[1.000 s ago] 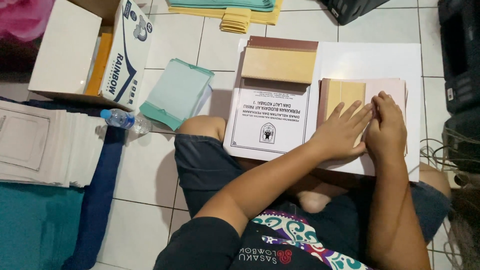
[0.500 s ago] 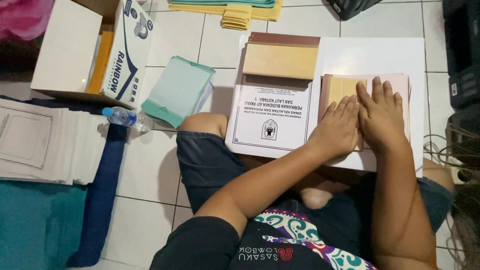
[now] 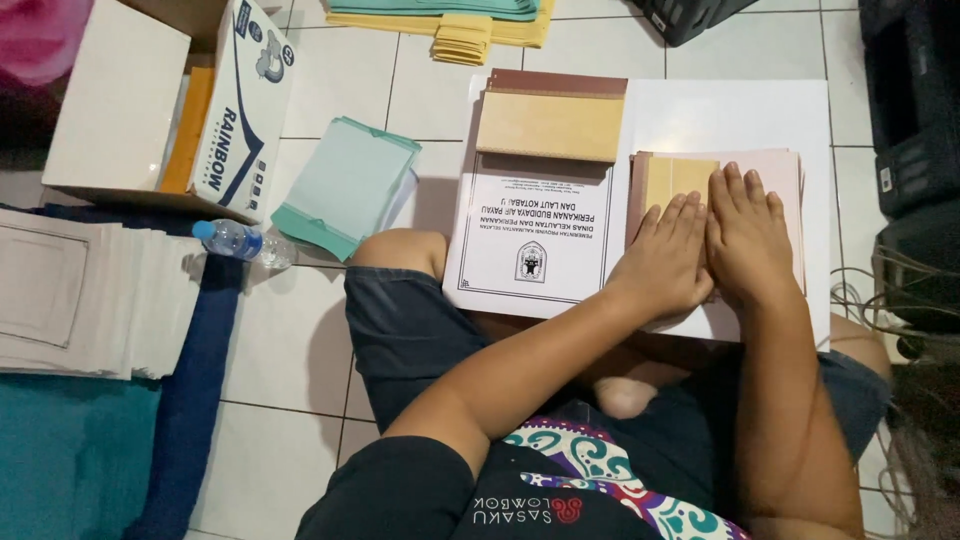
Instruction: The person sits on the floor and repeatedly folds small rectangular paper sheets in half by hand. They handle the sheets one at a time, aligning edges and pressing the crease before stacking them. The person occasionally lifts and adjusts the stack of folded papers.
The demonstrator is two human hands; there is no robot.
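Note:
I sit on a tiled floor with a large white sheet (image 3: 730,110) laid over my lap. Both hands press flat on a pink paper stack (image 3: 785,190) with a yellow strip (image 3: 680,180) on it. My left hand (image 3: 665,260) lies palm down with fingers together on the stack's left part. My right hand (image 3: 745,235) lies flat beside it, touching it. Left of the hands sits a white printed cover page (image 3: 530,235). Above that page lies a tan folded card with a brown spine (image 3: 550,115).
A stack of light green folders (image 3: 345,185) and a plastic water bottle (image 3: 235,240) lie to the left. An open cardboard box (image 3: 150,100) stands far left. White papers (image 3: 80,295) rest on a blue cloth. Yellow and green sheets (image 3: 470,25) lie at the top. Dark equipment (image 3: 910,120) stands right.
Both hands have slid a little up and outward across the pink stack, with fingers now flatter and straighter. The other things have not moved.

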